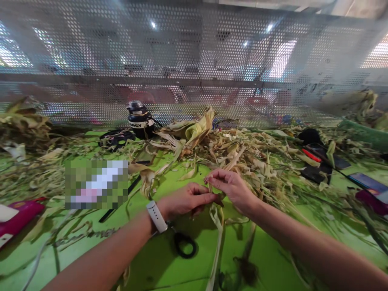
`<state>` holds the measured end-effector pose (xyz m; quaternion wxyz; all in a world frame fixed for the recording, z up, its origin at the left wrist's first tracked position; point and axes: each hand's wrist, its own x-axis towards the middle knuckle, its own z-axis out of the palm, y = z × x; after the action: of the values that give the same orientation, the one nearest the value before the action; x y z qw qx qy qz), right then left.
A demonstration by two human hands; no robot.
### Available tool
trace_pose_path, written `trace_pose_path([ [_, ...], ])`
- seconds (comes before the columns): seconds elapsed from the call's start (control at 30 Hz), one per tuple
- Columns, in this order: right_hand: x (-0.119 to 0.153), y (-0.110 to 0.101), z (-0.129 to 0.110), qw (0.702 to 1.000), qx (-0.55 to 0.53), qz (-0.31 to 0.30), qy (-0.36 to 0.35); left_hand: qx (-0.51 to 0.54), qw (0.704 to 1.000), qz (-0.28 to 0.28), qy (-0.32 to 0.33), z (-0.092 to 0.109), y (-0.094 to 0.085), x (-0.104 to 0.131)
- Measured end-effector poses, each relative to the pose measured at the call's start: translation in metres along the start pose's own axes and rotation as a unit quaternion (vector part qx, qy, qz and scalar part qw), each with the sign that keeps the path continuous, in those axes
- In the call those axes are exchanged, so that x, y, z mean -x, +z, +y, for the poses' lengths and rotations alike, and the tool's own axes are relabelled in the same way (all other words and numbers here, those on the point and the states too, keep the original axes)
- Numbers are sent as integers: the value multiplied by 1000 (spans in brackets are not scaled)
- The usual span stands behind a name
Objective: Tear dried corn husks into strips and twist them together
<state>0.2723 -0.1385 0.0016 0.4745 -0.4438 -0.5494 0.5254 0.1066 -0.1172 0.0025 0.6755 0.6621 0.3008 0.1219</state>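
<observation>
My left hand [190,199], its wrist in a white band, pinches a dried corn husk strip [218,226] that hangs down over the green table. Thumb and fingers of my right hand [228,184] are closed on the upper end of the husk, just above and right of the left fingertips. The exact spot of each grip is partly hidden by the fingers. Under my left wrist lies a black loop handle [185,245], apparently of scissors; the rest is covered. A brownish dried stalk with a frayed end [247,270] lies to the right of the hanging strip.
Dried husks [212,141] heap up behind my hands, against a perforated metal screen [182,60]. A dark bottle [141,121] stands back left. Magenta tools lie at the left [24,216] and right edges; a phone [368,182] is on the right. The green table [169,275] runs underneath.
</observation>
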Motion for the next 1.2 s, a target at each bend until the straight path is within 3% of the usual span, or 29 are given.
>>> trace_pose_path([
  [0.1, -2, -7, -6, 998, 63, -15, -23, 50, 999, 15, -6, -2, -2, -1],
  [0.2, -4, -16, -9, 988, 153, -13, -30, 108, 990, 88, 13, -2, -3, -2],
  [0.3, -6, -22, -4, 980, 192, -44, 8, 144, 978, 149, 23, -1, 0, -4],
  [0.37, -6, -21, 0, 982, 182, -53, 12, 143, 978, 148, 26, 0, 2, -5],
  [0.53, -7, -17, 6, 979, 198, -9, -36, 76, 989, 127, 2, 5, 4, -3],
  [0.67, -8, -20, 4, 980, 197, 1, -20, 79, 988, 132, 5, 4, 5, -3],
  [0.73, -7, -22, 0, 982, 184, 24, -23, 110, 980, 163, 23, 0, 4, -6],
  [0.9, -1, -24, -10, 966, 159, 165, -117, 235, 943, 205, 114, -8, 0, -16],
  [0.97, 2, -19, -10, 964, 215, 112, -113, 252, 933, 212, 144, -8, 1, -17],
  [1.07, 5, -8, -4, 949, 301, -26, -92, 253, 927, 226, 158, -7, 8, -17],
  [1.2, 7, 2, 8, 969, 219, -112, -16, 265, 915, 260, 158, -6, 20, -16],
])
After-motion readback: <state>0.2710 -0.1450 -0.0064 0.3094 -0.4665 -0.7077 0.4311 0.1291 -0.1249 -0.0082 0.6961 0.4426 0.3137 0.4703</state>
